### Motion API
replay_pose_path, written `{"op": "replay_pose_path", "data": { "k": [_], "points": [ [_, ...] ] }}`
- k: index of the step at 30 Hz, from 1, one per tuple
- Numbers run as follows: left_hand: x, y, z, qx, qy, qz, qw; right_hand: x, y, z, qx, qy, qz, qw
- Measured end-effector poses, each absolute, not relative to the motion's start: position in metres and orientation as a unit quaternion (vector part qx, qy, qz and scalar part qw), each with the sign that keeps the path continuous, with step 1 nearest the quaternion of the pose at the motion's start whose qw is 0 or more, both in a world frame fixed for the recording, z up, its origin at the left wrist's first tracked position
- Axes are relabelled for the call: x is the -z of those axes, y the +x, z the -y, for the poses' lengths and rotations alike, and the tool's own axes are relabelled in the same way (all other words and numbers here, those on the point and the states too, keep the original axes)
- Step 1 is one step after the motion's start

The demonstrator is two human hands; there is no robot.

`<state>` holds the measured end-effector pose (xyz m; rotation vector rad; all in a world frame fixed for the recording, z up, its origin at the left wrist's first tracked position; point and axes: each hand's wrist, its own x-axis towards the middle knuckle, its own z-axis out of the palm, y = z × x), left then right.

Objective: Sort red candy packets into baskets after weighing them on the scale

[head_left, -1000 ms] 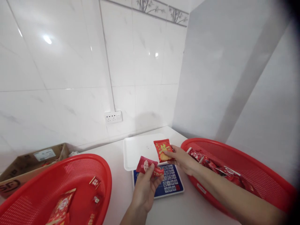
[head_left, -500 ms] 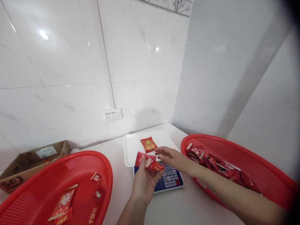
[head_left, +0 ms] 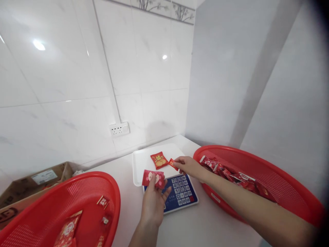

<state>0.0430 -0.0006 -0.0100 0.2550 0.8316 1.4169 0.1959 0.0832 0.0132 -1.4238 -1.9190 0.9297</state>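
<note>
My left hand (head_left: 154,202) grips a pinkish-red snack packet (head_left: 149,177) with pale heart shapes, the thumb lying across its front. It is over the near left part of a digital scale (head_left: 180,199) with a blue keypad. My right hand (head_left: 187,166) pinches a small red wrapped packet (head_left: 172,164) with yellow marks by its end, above the scale's white tray (head_left: 140,161). Beside that packet, a red cookie packet (head_left: 159,160) lies flat on the tray. The left palm is partly hidden by the packet and fingers.
A red plastic basket (head_left: 113,192) at the left holds several red packets. Another red basket (head_left: 290,171) on the right has a pile of red packets. Behind the left basket stands a cardboard box (head_left: 61,171). A tiled wall with a power socket (head_left: 119,129) is behind the table.
My right hand has taken the small red packet from my left hand and moved it beside the cookie packet. My left hand keeps the pinkish-red packet. The camera view has shifted slightly.
</note>
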Motion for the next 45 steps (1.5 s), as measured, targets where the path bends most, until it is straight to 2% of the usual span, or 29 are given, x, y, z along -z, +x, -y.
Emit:
{"op": "replay_pose_path", "data": {
  "k": [6,11,16,20,23,27,31,35,38,40,45],
  "points": [
    [0.009,0.047,0.007,-0.587,0.180,-0.384,0.690,-0.016,0.187,-0.084,-0.281,-0.507,0.747,0.327],
    [0.014,0.054,0.012,-0.521,0.311,-0.373,0.702,-0.024,0.181,-0.052,-0.423,-0.379,0.772,0.284],
    [0.013,0.053,0.013,-0.477,0.396,-0.382,0.686,-0.027,0.188,-0.055,-0.536,-0.423,0.644,0.345],
    [0.008,0.049,0.027,-0.327,0.584,-0.393,0.630,-0.024,0.198,-0.075,-0.555,-0.472,0.561,0.393],
    [0.007,0.048,0.042,-0.189,0.700,-0.313,0.613,-0.017,0.197,-0.085,-0.571,-0.487,0.528,0.398],
    [0.006,0.048,0.049,-0.128,0.792,-0.215,0.557,-0.011,0.181,-0.092,-0.560,-0.471,0.541,0.414],
    [-0.002,0.046,0.050,-0.103,0.828,-0.226,0.502,-0.016,0.176,-0.091,-0.506,-0.478,0.578,0.425],
    [-0.013,0.044,0.052,-0.078,0.856,-0.221,0.461,-0.028,0.209,-0.079,-0.453,-0.502,0.608,0.416],
    [-0.015,0.043,0.053,-0.060,0.860,-0.205,0.463,-0.032,0.257,-0.067,-0.370,-0.557,0.643,0.374],
    [-0.013,0.044,0.053,-0.071,0.847,-0.206,0.485,-0.028,0.291,-0.059,-0.344,-0.579,0.668,0.316],
    [-0.004,0.050,0.053,-0.150,0.791,-0.237,0.544,0.002,0.353,-0.034,-0.295,-0.641,0.708,0.025]
  ]
}}
